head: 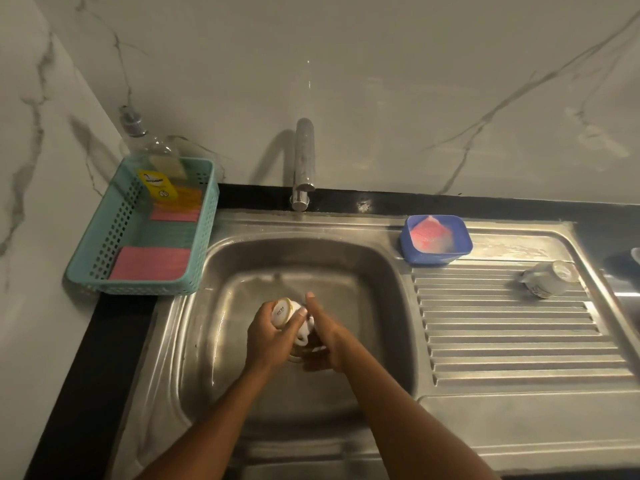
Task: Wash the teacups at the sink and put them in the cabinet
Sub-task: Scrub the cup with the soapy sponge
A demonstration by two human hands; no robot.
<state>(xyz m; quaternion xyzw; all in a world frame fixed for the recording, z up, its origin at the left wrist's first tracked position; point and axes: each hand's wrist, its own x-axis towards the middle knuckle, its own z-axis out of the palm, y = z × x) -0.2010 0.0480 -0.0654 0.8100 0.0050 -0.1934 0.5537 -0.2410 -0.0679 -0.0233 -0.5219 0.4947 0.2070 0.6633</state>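
A marble-veined wall (pixel 381 81) backs a black bench (pixel 104 341) in which a stainless steel sink (pixel 346 265) is set. A chrome tap (pixel 304 157) rises at the back of the basin, and a ribbed drainboard (pixel 502 341) stretches off to the right.

Both hands are down in the basin, close together and low over its floor. The left hand (pixel 270 332) grips a white teacup (pixel 285 313) with a gold rim. Its fingers curl round the body and the thumb lies across the side, so the cup's base is turned up towards the camera. The cup's handle shows just below the thumb. The right hand (pixel 325 337) presses against the cup's right side, with its thumb (pixel 310 301) pointing straight up past the base. Its fingers are tucked underneath in shadow, and I cannot tell whether they wrap the cup or lie flat against it.

A second teacup (pixel 549 278) lies on its side on the drainboard, well apart from the hands. Near the basin's back right corner a blue tub (pixel 429 258) holds something pink under pale foam. On the bench to the left stands a teal basket (pixel 138 289) against the wall. In it a clear soap bottle (pixel 156 168) with a yellow label leans at the far end, and flat pink pads (pixel 149 263) lie on the bottom.
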